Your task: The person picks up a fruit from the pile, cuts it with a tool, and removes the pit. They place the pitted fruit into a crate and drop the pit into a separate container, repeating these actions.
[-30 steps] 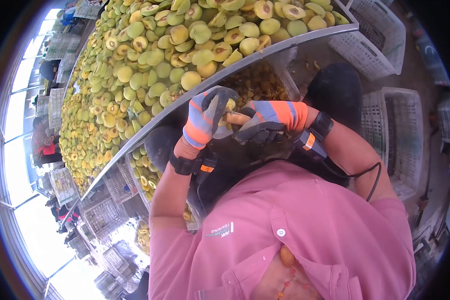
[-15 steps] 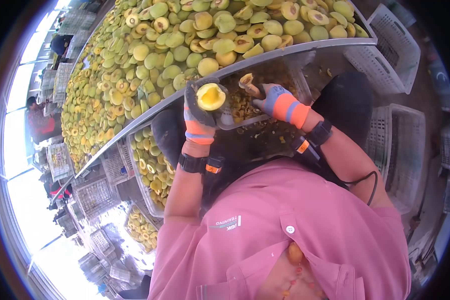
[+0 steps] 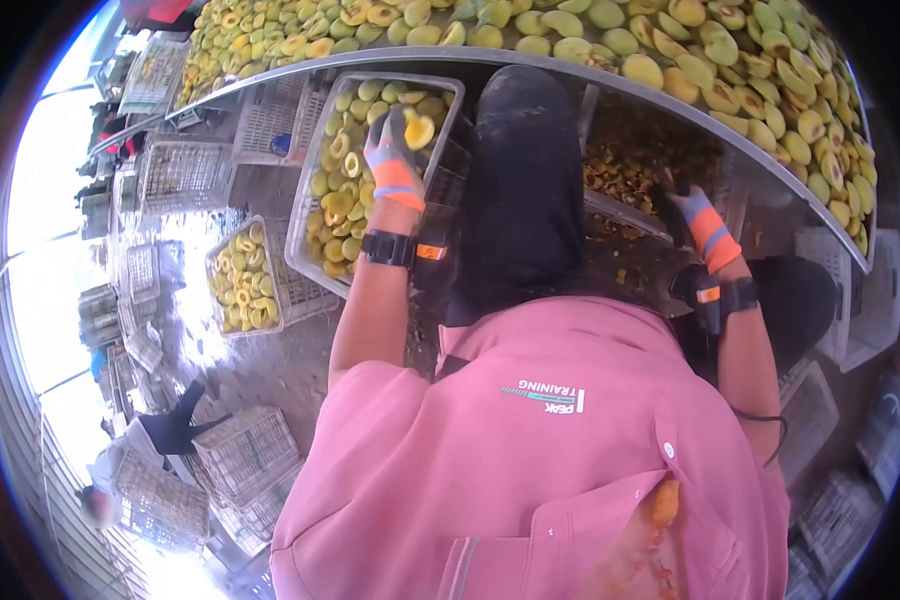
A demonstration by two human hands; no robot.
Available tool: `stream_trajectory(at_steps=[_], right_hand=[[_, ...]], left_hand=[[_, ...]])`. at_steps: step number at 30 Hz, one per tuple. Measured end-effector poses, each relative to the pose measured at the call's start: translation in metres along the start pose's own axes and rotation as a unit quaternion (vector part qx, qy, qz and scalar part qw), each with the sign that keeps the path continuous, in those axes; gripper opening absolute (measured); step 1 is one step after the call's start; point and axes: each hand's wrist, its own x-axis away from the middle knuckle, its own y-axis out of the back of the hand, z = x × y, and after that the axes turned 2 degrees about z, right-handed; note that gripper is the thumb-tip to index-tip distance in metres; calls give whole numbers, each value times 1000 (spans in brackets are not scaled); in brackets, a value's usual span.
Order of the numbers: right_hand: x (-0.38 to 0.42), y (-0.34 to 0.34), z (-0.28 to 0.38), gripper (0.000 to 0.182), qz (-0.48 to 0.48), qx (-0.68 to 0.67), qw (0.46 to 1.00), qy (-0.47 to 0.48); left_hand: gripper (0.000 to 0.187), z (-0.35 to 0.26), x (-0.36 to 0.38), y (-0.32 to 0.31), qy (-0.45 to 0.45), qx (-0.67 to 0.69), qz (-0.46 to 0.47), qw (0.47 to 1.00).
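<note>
My left hand [image 3: 392,160], in a grey and orange glove, is over a crate [image 3: 452,100] of halved yellow-green fruit that look like peaches. Against its fingers is a hollowed, bright yellow peach half [image 3: 419,131], its pit out. The grip is partly hidden. To the right, my right hand [image 3: 700,220], gloved alike, is closed around a short-handled tool [image 3: 669,183], dark and blurred here. Below and left of that tool, a bin [image 3: 625,212] under the table edge holds brown pits and scraps.
A metal-edged table [image 3: 530,56] heaped with fruit halves curves across the top. My knee [image 3: 530,120] rises between the crate and the bin. Another crate of halves [image 3: 245,285] stands on the floor at left, among stacked crates [image 3: 245,450]. Other people are at the far left.
My left hand has moved from beside the pit bin to over the fruit crate with the peach half. My right hand has drawn away to the right. The view has turned left.
</note>
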Motion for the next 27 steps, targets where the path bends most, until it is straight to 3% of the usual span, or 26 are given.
stream_trajectory(at_steps=[1,2,4,6,8,10,11,13,15,16,17,18,20,21,22,24,26,27], right_hand=[[6,-6,-3,33,-33,89,995,23],[7,-9,-3,35,-31,95,994,35],[11,-12,-5,39,-23,104,993,52],[18,-16,-1,39,-19,142,988,56],[27,-23,15,40,-26,191,981,24],[11,-25,-9,40,-18,214,976,27],[5,-20,-23,40,-21,225,974,27],[14,-29,-21,40,3,196,973,120],[35,-37,17,37,-25,271,961,42],[26,-32,-10,37,-91,322,934,127],[30,-26,-1,38,-92,303,941,116],[32,-25,8,40,-86,281,950,107],[35,-20,29,39,-69,29,996,40],[37,-14,38,40,-47,-97,994,10],[40,-6,43,37,-40,-106,993,43],[45,10,55,31,-19,-194,979,57],[51,17,65,28,-2,-292,956,22],[56,17,67,28,6,-311,950,8]], left_hand=[[24,10,-2,25,6,-31,-46,998],[21,22,-6,54,12,-62,-92,994],[21,76,-35,146,-66,-125,-142,980],[20,87,-38,202,-93,-225,-243,939],[23,90,-47,257,-47,-300,-333,892],[29,96,-55,298,3,-356,-387,851],[33,101,-56,316,38,-377,-383,843],[40,116,-60,344,105,-415,-328,842],[48,133,-72,349,154,-434,-235,856],[51,134,-85,340,155,-443,-201,860],[55,131,-100,326,145,-451,-169,864],[53,124,-120,284,68,-476,-142,865],[47,72,-110,211,-85,-513,-108,847],[41,44,-102,162,-130,-452,-42,882],[36,16,-93,101,-173,-386,22,906],[30,-46,-50,-18,-314,-388,104,860],[28,-61,-34,-99,-245,-202,224,921],[29,-62,-22,-135,-257,-255,265,894]])
